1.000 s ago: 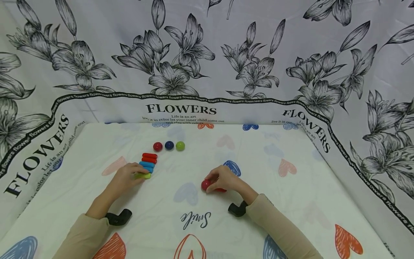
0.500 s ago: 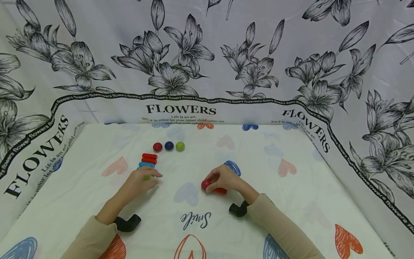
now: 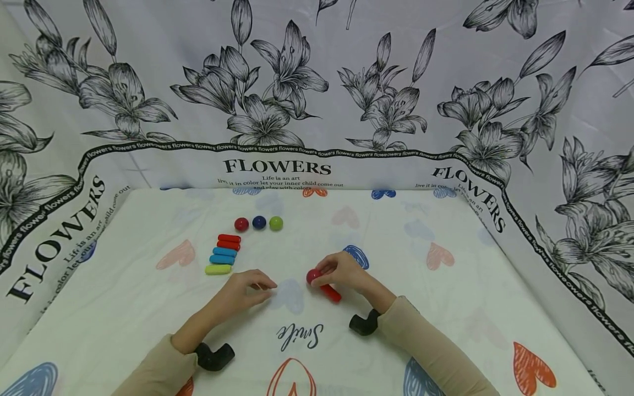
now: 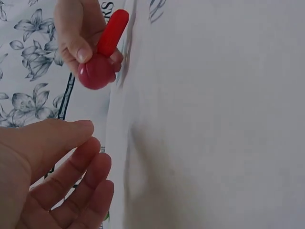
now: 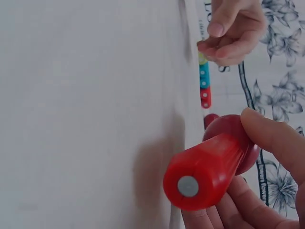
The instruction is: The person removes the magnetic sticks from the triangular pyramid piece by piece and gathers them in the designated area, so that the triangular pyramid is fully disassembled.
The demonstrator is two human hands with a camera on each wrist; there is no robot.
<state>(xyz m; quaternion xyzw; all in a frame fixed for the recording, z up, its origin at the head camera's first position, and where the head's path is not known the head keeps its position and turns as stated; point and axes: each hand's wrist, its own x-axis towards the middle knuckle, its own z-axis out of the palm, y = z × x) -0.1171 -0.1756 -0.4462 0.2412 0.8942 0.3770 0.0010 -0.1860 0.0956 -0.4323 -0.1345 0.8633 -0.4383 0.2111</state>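
Note:
Between thumb and fingers my right hand (image 3: 345, 269) pinches a dark red ball (image 3: 313, 276). A red magnetic rod (image 3: 331, 293) is joined to that ball and slants toward the front. Its free end shows a round silver magnet (image 5: 188, 186) in the right wrist view. My left hand (image 3: 242, 291) is to the left of the ball, with a gap between. In the left wrist view its thumb (image 4: 62, 136) and loosely bent fingers hold nothing. Behind it lies a column of rods: red (image 3: 229, 246), light blue (image 3: 222, 259) and yellow-green (image 3: 218, 269).
A red ball (image 3: 241, 224), a dark blue ball (image 3: 259, 222) and a green ball (image 3: 275, 223) stand in a row behind the rods. Black curved pieces (image 3: 216, 357) sit at both wrists. A flower-printed curtain (image 3: 277, 110) rises behind the heart-printed tablecloth (image 3: 396, 341).
My left hand has left the yellow-green rod and moved right and nearer, toward the right hand. The ball and rod in my right hand have turned, so more of the rod shows.

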